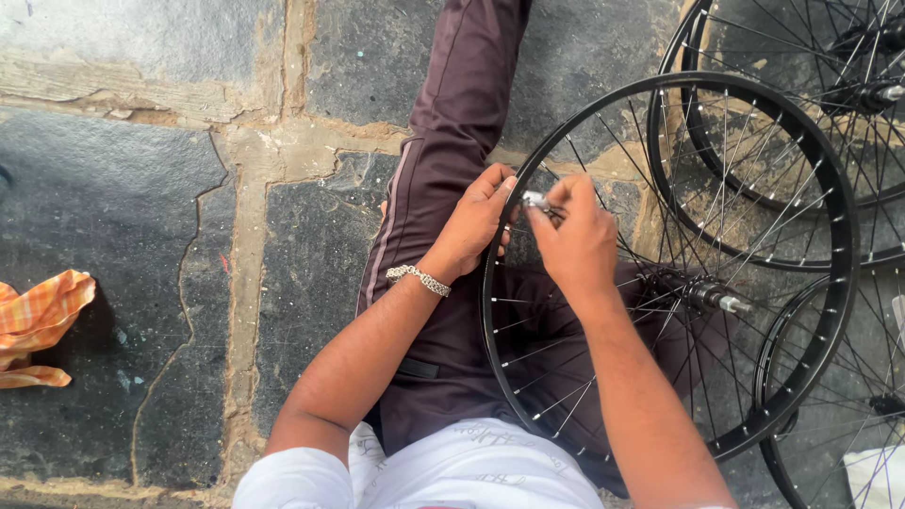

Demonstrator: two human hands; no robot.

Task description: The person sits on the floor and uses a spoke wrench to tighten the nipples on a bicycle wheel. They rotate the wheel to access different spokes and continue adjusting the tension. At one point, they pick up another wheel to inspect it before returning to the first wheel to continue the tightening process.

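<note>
Head view: both hands met at the rim point(490, 311) of a wheel on the lap; right hand point(577, 238) pinched a small metal tool point(535, 201), left hand point(478, 219) curled closed on the rim; orange cloth point(38, 320) lay on the floor.

An informal bicycle repair spot on the ground: a cracked stone-slab floor point(141, 283), black spoked wheels point(754, 188) stacked at three o'clock, an orange checked rag point(38, 320) at nine o'clock.
</note>
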